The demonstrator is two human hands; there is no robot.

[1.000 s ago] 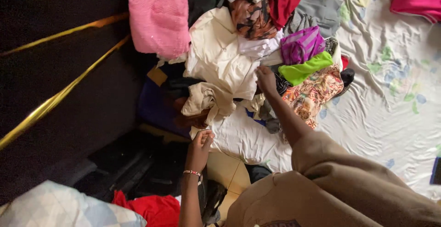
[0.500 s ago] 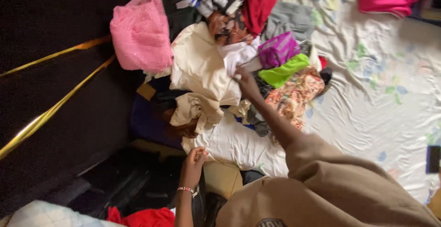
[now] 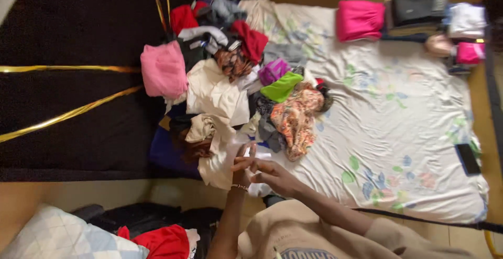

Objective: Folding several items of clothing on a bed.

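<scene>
Both hands have come back from the clothes pile and now meet at the near edge of the bed.

Right hand [image 3: 272, 174] and left hand [image 3: 242, 166] are together just below the pile of clothes [image 3: 230, 86], fingers curled around a small white cloth [image 3: 251, 154]; how firm the grip is cannot be told. That cloth lies between the hands, long axis running up toward the pile. A cream garment [image 3: 212, 133] hangs off the pile's lower edge, just beside the left hand, which is the nearer one. Floral bedsheet [image 3: 398, 133] spreads right of the pile.
</scene>
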